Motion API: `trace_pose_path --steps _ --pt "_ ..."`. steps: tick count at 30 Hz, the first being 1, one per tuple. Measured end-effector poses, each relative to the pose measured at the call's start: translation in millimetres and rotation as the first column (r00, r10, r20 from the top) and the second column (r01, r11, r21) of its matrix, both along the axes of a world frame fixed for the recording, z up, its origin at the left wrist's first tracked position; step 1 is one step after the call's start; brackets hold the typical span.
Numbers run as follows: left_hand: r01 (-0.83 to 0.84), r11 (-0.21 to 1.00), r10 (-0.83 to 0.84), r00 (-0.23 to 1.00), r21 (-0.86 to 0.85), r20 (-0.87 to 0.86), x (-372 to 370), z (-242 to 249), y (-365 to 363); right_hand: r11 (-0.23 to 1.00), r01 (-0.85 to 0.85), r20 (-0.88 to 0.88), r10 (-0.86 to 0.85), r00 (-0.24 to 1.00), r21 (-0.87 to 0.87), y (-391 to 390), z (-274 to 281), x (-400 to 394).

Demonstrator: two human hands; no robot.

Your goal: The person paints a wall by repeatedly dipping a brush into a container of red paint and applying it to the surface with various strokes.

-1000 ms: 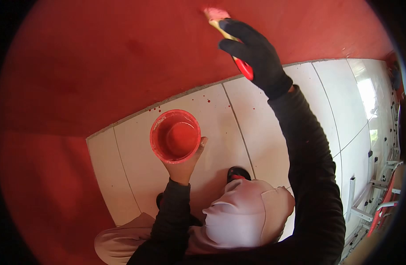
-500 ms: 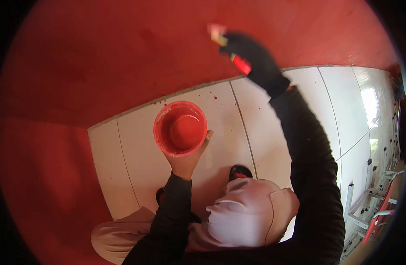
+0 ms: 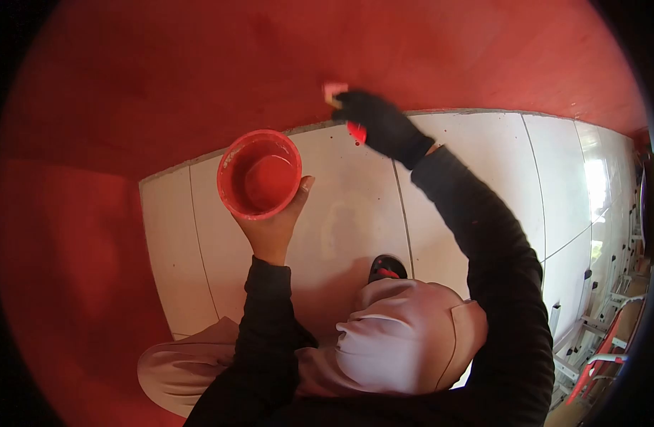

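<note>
Bare and wrapped round its underside, my left hand [image 3: 273, 231] holds up a red tub [image 3: 224, 174] with red paint [image 3: 270, 181] in the bottom. Pale smears mark the tub's inner wall. My right hand [image 3: 384, 127], in a black glove, is closed round a paintbrush [image 3: 355, 132] with a red handle. The brush's pale ferrule and reddish bristle end point up and left at the red wall [image 3: 255, 71], low down near the floor. Some blur at the tip keeps me from telling whether the bristles touch the wall.
White floor tiles [image 3: 341, 213] meet the wall along a grey edge, with red drips nearby. Another red wall [image 3: 77, 256] stands at the left. A metal ladder [image 3: 590, 334] lies at the right. My knees and a black shoe [image 3: 387, 268] are below.
My right hand has moved down and slightly left with the paintbrush, closer to the floor edge. The tub in my left hand has shifted up and to the left.
</note>
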State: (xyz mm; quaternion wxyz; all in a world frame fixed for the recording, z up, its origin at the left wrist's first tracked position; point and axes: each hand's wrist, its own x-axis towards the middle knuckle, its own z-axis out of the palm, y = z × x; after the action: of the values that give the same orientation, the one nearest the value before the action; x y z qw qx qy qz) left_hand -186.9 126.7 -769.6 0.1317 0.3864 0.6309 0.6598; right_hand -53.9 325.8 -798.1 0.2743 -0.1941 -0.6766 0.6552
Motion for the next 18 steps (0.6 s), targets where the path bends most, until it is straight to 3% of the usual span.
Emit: trace_pose_path --steps 1,2,4,5,7,8,9,10,11,12,14,17,18 --pt "-0.028 1.000 0.028 0.997 0.010 -0.077 -6 -7 -1 0.707 0.117 -0.108 -0.058 0.992 0.697 7 16 0" --pt "-0.056 0.998 0.059 0.986 0.021 -0.158 -11 -6 -2 0.470 0.207 -0.182 -0.098 0.978 0.858 18 56 -3" --pt "-0.068 0.998 0.066 0.990 -0.009 -0.122 -13 -2 -4 0.203 0.336 -0.307 -0.160 0.938 0.920 17 130 0" --pt "-0.062 0.997 0.059 0.995 -0.039 -0.085 -13 0 -6 0.202 0.329 -0.305 -0.144 0.941 0.922 9 143 1" --pt "-0.062 0.998 0.061 0.997 -0.022 -0.041 -12 -3 -5 -0.033 0.365 -0.357 -0.306 0.883 0.930 -8 155 6" --pt "-0.049 0.999 0.049 0.999 -0.010 -0.004 -14 -6 -4 -0.062 0.417 -0.419 -0.240 0.876 0.907 -10 143 -4" --pt "-0.058 0.998 0.058 0.998 0.002 -0.001 -17 -8 -5 0.000 0.393 -0.384 -0.204 0.900 0.920 -11 117 -13" --pt "-0.061 0.998 0.061 0.998 0.010 0.006 -19 -12 -5 0.185 0.318 -0.275 -0.224 0.935 0.930 -11 81 -25" --pt "-0.064 0.998 0.064 0.998 0.015 0.013 -20 -15 -5 0.065 0.181 -0.165 -0.197 0.966 0.981 -8 50 -28" --pt "-0.071 0.997 0.070 0.997 0.020 0.017 -19 -13 -6 0.023 0.035 -0.028 -0.254 0.967 0.999 -9 21 -31" --pt "-0.087 0.993 0.093 0.992 0.075 -0.084 -21 2 -2 0.403 -0.060 0.170 -0.244 0.955 0.913 -11 -21 -36" --pt "-0.103 0.994 0.103 0.995 0.036 -0.016 -31 -6 -4 0.348 -0.129 0.173 -0.099 0.980 0.929 -17 -13 -34" --pt "-0.108 0.993 0.108 0.994 0.037 -0.010 -33 -6 -4 0.423 -0.041 0.083 -0.082 0.993 0.905 -17 7 -36"
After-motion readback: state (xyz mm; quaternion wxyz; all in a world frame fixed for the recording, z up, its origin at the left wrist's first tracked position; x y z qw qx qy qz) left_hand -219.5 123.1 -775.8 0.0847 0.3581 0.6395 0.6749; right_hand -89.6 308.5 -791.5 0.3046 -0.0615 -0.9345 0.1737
